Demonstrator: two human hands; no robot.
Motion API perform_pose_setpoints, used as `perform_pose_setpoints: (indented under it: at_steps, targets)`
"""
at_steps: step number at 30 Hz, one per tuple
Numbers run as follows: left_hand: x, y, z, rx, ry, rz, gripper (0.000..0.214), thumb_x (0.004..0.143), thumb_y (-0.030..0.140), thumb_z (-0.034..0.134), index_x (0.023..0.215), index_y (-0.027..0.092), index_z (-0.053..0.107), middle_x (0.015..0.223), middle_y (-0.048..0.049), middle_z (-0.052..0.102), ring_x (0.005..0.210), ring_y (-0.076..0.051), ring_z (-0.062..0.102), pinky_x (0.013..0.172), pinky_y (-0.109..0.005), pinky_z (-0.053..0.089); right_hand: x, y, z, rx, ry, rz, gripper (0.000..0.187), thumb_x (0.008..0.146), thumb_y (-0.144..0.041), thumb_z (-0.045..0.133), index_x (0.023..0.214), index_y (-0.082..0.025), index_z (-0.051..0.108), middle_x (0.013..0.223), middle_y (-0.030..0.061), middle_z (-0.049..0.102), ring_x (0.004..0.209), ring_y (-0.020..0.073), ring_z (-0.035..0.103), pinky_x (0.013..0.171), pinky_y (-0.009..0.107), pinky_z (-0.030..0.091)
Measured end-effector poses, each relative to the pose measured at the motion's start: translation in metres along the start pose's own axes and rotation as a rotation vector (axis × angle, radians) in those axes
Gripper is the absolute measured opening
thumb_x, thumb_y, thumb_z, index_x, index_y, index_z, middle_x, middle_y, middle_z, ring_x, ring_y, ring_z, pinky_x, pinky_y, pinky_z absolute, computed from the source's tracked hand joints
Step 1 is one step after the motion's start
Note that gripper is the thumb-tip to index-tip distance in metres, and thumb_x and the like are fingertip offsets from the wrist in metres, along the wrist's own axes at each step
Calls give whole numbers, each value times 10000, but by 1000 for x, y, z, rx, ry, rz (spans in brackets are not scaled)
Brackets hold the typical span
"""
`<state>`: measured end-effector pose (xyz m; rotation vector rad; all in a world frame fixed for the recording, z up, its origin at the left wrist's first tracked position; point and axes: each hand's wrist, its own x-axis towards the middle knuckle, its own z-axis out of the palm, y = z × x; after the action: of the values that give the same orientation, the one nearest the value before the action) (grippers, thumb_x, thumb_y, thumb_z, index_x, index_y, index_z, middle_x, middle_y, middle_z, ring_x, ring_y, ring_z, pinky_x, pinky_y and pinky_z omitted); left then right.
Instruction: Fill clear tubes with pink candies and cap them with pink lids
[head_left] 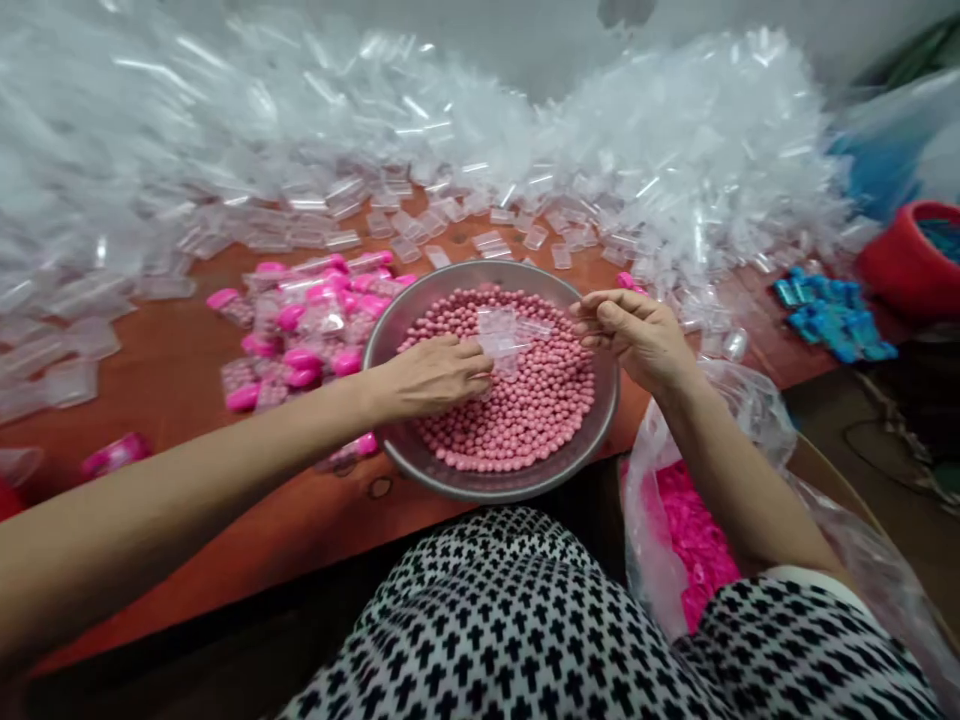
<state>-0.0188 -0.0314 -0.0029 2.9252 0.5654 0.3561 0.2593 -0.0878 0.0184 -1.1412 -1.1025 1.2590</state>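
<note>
Beads [510,420] fill a metal bowl [605,405]; left hand [431,375] curled, right hand [637,325] narrowed at right; cannot tell whether either holds anything.

The bowl [607,400] is smooth metal, the beads [517,420] glossy — the containers [499,335] clear, shiny plastic.

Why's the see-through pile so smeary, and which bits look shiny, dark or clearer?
In the head view, the clear plastic pile looks streaky, perhaps from camera movement, with white glints; there too, the pink beads in the metal bowl look sharper; the left forearm looks stretched toward the edge, likely from a wide lens; and dark shadow lies below the red table.
</note>
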Motion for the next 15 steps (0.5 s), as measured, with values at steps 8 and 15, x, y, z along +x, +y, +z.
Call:
perform_pose_setpoints:
  at_steps: [8, 15]
  targets:
    - [-6, 19, -12, 258, 234, 314, 438, 929, 34, 413, 1291, 210, 585, 801, -22, 722, 695, -150, 669, 613, -246, 497, -30, 1, 20, -94, -220, 169, 470, 833, -527, 694, 1139, -175, 634, 958, 53, 659, 797, 141, 648, 622, 262, 605]
    - [22, 62, -29, -587, 220, -319, 168, 914, 275, 575, 1014, 220, 698, 945, -35, 766, 828, -193, 736, 746, -274, 601, -19, 16, 43, 91, -277, -1, 340, 835, -434, 686, 1062, -195, 601, 875, -2, 651, 651, 98, 601, 579, 232, 538]
